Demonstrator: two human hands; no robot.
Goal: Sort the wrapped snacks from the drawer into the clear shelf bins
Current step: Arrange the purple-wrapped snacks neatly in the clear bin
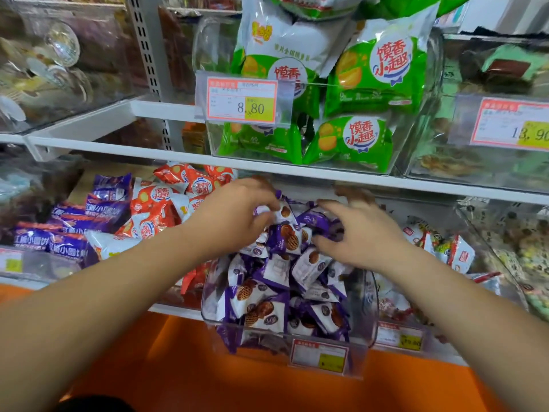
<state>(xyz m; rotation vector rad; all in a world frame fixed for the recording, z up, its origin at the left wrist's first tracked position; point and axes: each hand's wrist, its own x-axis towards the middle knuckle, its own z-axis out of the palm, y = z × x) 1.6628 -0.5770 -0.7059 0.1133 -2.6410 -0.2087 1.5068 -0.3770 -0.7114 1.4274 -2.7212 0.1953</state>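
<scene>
Snacks (276, 295) in purple-and-white wrappers are lying heaped in the clear bin (372, 307) on the lower shelf (178, 312), tumbled so their long sides are pointing every way. The bin's long axis is running near to far, its price tag (319, 356) facing me. My left hand (237, 215) is pinching a top packet (280, 211) at the far end, thumb under, fingers curled over. My right hand (365, 236) is resting spread on the pile, fingers pointing left. Red packs (154, 203) are lying to the left; green bags (371, 84) are sitting above.

snacks (276, 278) purple-white — waffle print | packets (377, 93) green | packs (154, 203) red-white | ledge (178, 367) orange
</scene>
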